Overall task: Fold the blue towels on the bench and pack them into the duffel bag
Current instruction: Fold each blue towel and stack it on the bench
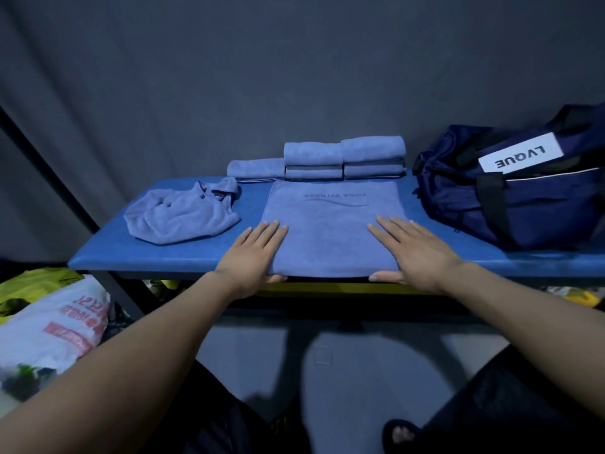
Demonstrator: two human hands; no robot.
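Blue towel lies flat at frame centre on the desk, left hand and right hand pressing it, fingers straight; duffel bag is cut off at right.

The duffel bag runs off the right edge — its far end is out of sight. Both thumbs tuck under the spread towel at the counter edge. The plastic sack at lower left is blurred — its print unreadable.
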